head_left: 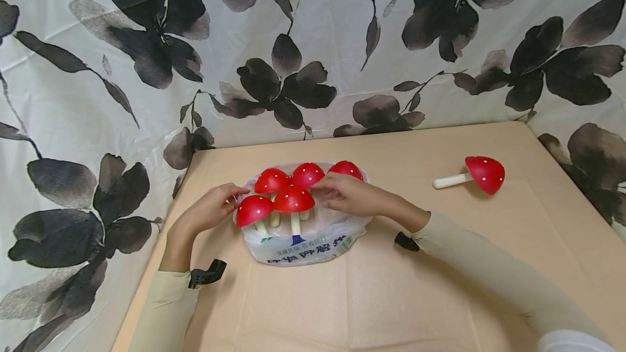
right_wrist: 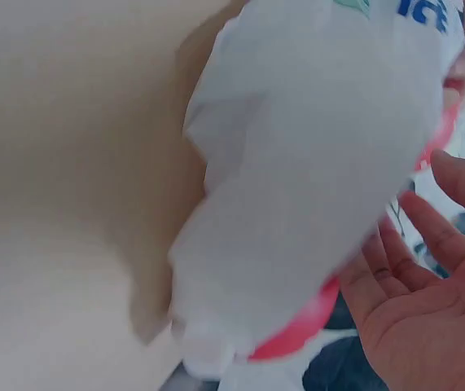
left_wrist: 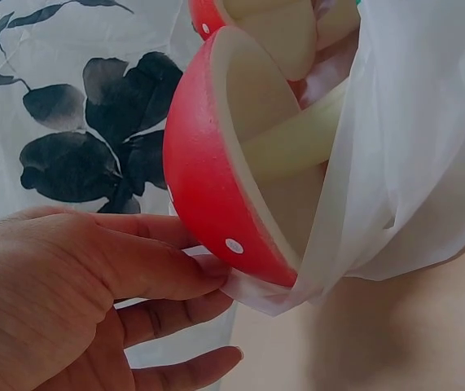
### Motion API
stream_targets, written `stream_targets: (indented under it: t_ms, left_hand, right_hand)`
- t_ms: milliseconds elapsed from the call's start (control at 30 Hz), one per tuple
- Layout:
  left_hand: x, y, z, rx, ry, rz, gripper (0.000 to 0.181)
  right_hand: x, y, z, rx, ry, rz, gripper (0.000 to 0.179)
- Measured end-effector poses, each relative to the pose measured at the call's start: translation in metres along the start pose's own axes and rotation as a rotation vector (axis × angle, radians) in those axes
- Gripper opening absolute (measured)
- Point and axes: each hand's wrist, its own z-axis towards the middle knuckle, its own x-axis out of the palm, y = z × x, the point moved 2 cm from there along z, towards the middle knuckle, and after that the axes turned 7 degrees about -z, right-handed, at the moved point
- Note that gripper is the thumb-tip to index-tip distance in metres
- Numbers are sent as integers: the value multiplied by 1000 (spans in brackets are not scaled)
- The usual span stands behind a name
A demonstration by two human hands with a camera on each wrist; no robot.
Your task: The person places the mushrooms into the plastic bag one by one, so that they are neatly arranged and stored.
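Observation:
A white plastic bag point(head_left: 305, 251) with printed lettering stands on the table, its mouth spread wide. Several red toy mushrooms point(head_left: 294, 199) with white dots and pale stems sit inside it. At the bag's left rim, my left hand point(head_left: 215, 208) pinches the thin plastic between thumb and finger, beside the leftmost mushroom cap point(left_wrist: 216, 163). My right hand point(head_left: 349, 194) reaches over the right side of the bag, next to the caps. In the right wrist view, that hand point(right_wrist: 436, 285) has its fingers spread loosely, and no hold shows. It partly hides the rear right mushroom point(head_left: 347, 168).
One more red toy mushroom point(head_left: 484, 174) lies on its side toward the right of the tan-covered table point(head_left: 415, 297). A white cloth with dark flowers point(head_left: 342, 107) hangs behind the table and along its left side.

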Motion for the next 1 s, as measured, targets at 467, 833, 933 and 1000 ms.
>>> stream_targets:
  t_ms: [467,833,933,1000]
  left_hand:
    - [-1,-2,-1,-4,3,-1,36]
    - [-2,-4,1,13,9,-4,34]
    - [-2,-3,1,7,11,-4,34]
    - [-1,-3,1,5,12,-4,35]
  right_hand:
    - [-43,-25,-55,159,-172,52,39]
    - [-65,-51,-108,399,-243,-52,42]
    - [-68,-59,-121,449,-246,-68,45]
    - [-69,-62,-130,469,-251,-78,48]
